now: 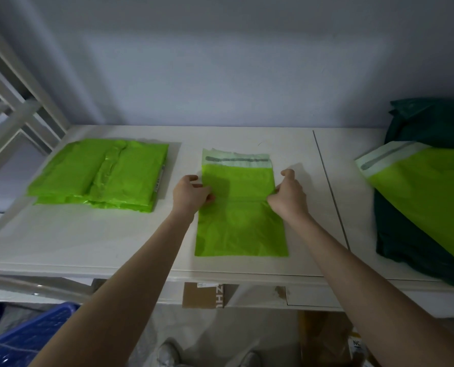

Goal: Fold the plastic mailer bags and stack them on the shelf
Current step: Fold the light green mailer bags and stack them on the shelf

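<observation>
A lime-green plastic mailer bag [240, 223] lies flat in the middle of the white shelf [109, 239], its pale adhesive flap at the far end. My left hand [190, 196] pinches the bag's left edge about halfway along. My right hand [288, 197] pinches the right edge at the same height. A crease runs across the bag between the two hands. To the left sits a stack of folded green mailer bags [101, 176]. At the right, another unfolded green mailer bag [422, 192] lies on a pile of dark green bags [432, 123].
A white metal shelf frame [16, 102] rises at the left. A wall stands close behind the shelf. Below the shelf edge are a blue plastic crate [22, 337] at the lower left, a cardboard box [203, 295] and more cartons on the floor.
</observation>
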